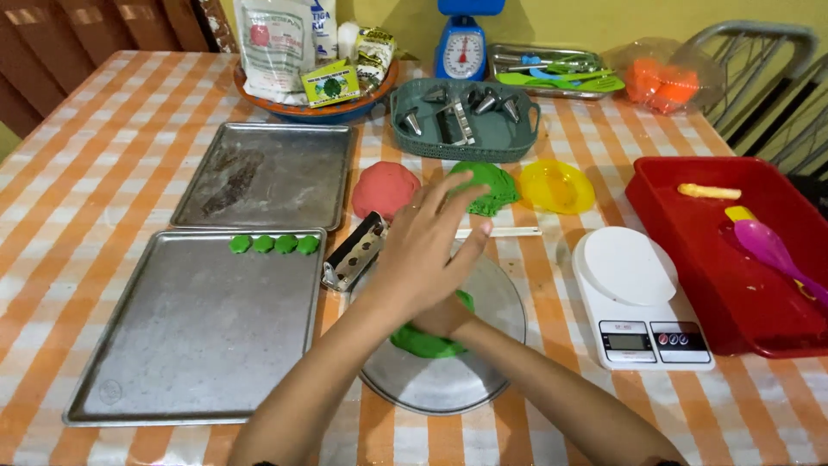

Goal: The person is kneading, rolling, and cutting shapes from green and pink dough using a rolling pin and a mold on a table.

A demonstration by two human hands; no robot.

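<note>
A lump of green dough [427,343] lies on a round metal plate [483,380] in front of me. My right hand [447,318] rests on the dough, with its fingers hidden. My left hand [424,255] lies flat on top of the right hand, fingers stretched out and holding nothing. A metal cutter [354,253] lies just left of the hands. Several small green dough pieces [273,244] sit in a row on the near baking tray [198,345].
A second tray [267,177], a pink dough ball [384,190], more green dough [487,185] and a yellow dish [556,185] lie beyond. On the right are a white digital scale [638,298] and a red tub [733,259]. At the back stands a green basket [466,121] of metal tools.
</note>
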